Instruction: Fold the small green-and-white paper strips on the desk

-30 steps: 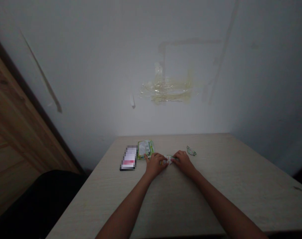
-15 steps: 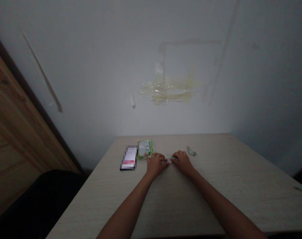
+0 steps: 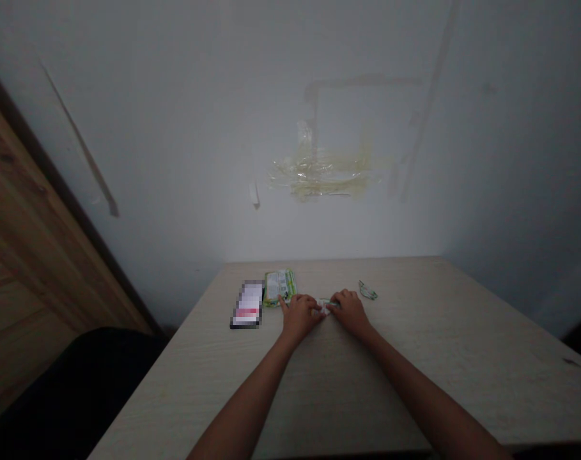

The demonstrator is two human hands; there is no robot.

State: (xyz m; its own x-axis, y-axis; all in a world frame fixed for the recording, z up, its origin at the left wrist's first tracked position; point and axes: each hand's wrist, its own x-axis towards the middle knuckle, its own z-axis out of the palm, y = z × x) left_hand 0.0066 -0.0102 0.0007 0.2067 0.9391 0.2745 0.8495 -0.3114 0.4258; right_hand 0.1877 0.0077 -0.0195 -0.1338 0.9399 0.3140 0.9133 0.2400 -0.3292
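My left hand (image 3: pixel 298 317) and my right hand (image 3: pixel 348 313) rest on the table, fingertips meeting over a small folded white-and-green wrapper piece (image 3: pixel 326 306). Both hands pinch it, and their fingers hide much of it. Just beyond my left hand lies a green-and-white printed packet (image 3: pixel 280 287), its lower corner almost at my fingers. Left of that packet is a flat, dark-edged rectangular item (image 3: pixel 247 305), its face blurred out. A small green wrapper scrap (image 3: pixel 367 291) lies apart from my right hand, beyond and to its right.
The items lie near the far edge of a pale wood-grain table (image 3: pixel 463 332), which meets a grey wall (image 3: pixel 175 160) marked with old tape residue (image 3: pixel 323 172). A wooden panel (image 3: pixel 31 223) and a dark rounded object (image 3: pixel 79 383) stand to the left.
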